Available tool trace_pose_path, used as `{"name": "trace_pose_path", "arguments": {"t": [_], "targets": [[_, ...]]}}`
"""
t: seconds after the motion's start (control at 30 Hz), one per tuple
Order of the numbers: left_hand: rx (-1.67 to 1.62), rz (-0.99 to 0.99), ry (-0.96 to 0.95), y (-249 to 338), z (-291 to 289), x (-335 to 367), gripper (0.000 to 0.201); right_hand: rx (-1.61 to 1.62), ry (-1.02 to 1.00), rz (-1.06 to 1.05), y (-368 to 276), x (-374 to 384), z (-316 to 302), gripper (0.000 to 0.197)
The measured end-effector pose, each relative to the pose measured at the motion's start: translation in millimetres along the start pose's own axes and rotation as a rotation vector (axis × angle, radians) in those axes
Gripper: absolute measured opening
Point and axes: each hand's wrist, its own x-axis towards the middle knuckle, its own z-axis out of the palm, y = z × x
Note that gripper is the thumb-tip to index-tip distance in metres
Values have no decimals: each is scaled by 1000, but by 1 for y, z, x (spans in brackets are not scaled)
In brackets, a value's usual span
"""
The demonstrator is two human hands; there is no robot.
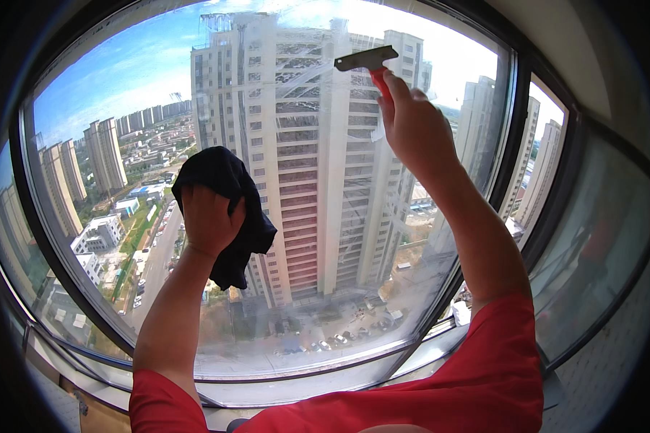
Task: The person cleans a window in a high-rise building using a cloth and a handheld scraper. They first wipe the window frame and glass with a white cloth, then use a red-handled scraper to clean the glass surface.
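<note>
A large window pane [303, 339] with smears and pale streaks stands in front of me. My right hand [415, 126] is raised to its upper right part, fingers wrapped round the red handle of a scraper [368, 58]. The scraper's wide dark blade lies tilted at the glass; whether its edge touches cannot be told. Lower and to the left, my left hand [211, 220] grips a bunched dark cloth [249, 234] in front of the pane. Folds of the cloth hang below the hand, and the fingertips are partly hidden in it.
A dark frame [509, 123] surrounds the pane, with a narrower window section to its right. The pale sill [267, 393] runs along the bottom, close to my body. A glass panel [592, 238] stands at the far right. Tall buildings, a road and parked cars show outside.
</note>
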Motion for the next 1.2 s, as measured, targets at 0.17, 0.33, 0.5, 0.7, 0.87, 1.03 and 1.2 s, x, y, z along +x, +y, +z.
{"name": "trace_pose_path", "arguments": {"t": [0.17, 0.33, 0.5, 0.7, 0.87, 1.03, 1.2], "targets": [[-36, 47, 46, 0, 0, -6, 39, -4, -113, -165, -21, -92, 5, 40], [-69, 43, 63, 1, 0, -6, 40, -34, 254, -180, -38, 68, -1, 29], [-122, 64, 17, -2, -1, -17, 40, 21, 244, -128, -56, 81, 1, 31], [-121, 58, 58, -11, -5, -28, 41, -36, -211, -223, -92, -97, 4, 43], [-86, 83, 78, -11, -2, -28, 43, -10, 107, -220, -124, 49, 5, 35], [-100, 68, 1, -14, -2, -36, 41, 106, 337, -211, -141, 113, -4, 21], [-49, 75, -69, -33, -12, -53, 39, 190, 19, -40, -117, -64, 44, 38]]}}
